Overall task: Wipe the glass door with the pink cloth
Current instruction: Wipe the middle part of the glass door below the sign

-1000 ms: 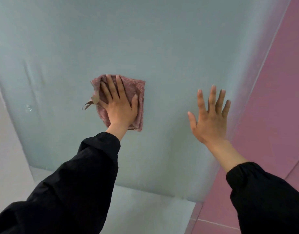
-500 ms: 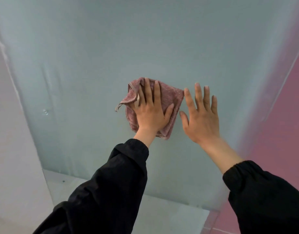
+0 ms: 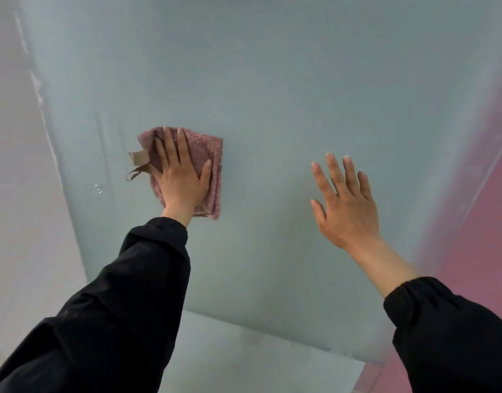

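**Head view.** Your left hand [image 3: 181, 180] is the working grip. Its fingers are straight and laid flat, and the palm presses the folded pink cloth [image 3: 208, 154] against the glass door [image 3: 272, 80]. Nothing curls round the fabric; pressure alone holds it. The cloth sits in the door's left half, near the left edge and well above the bottom edge. Its long axis runs roughly up the pane, and a tan loop tag [image 3: 136, 165] hangs off its left side. Your right hand [image 3: 346, 205] is spread and holds nothing. It lies well apart to the cloth's right, towards the door's right edge (whether its palm touches the glass cannot be told).

Governing relation: most of the pane lies to the right of and above the grip. A rightward stroke would probably carry the cloth towards your free hand, which may need to give way.
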The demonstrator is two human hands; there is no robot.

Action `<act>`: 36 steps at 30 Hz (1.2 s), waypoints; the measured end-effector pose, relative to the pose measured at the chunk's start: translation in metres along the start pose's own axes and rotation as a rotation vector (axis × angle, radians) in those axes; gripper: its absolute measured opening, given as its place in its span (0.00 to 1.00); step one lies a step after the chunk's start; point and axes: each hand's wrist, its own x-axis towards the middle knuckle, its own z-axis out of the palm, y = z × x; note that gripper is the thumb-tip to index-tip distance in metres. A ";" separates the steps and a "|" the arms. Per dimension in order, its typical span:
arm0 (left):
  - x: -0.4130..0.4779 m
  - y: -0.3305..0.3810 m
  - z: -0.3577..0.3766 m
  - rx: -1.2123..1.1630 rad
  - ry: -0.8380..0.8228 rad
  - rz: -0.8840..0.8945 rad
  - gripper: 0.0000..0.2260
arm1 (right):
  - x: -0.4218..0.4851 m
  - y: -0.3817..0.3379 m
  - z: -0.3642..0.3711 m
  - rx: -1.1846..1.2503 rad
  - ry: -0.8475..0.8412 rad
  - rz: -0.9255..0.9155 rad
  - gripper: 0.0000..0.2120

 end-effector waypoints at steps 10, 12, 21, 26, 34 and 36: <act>-0.020 0.087 0.005 -0.099 0.002 -0.055 0.39 | -0.001 -0.010 -0.002 -0.026 -0.010 0.035 0.38; -0.035 0.117 0.009 -0.127 0.016 0.029 0.39 | 0.000 -0.016 -0.003 -0.030 0.008 0.053 0.38; -0.024 0.083 0.018 -0.094 0.123 0.191 0.35 | 0.036 -0.081 -0.002 -0.013 0.041 0.041 0.37; -0.007 0.054 0.014 -0.092 0.128 0.198 0.35 | 0.037 -0.103 0.012 -0.013 -0.027 0.060 0.40; 0.026 -0.015 0.003 -0.079 0.084 0.049 0.35 | 0.032 -0.102 0.015 -0.062 -0.015 0.110 0.42; 0.035 -0.042 -0.002 -0.058 0.067 0.005 0.34 | 0.031 -0.106 0.016 -0.067 -0.018 0.125 0.43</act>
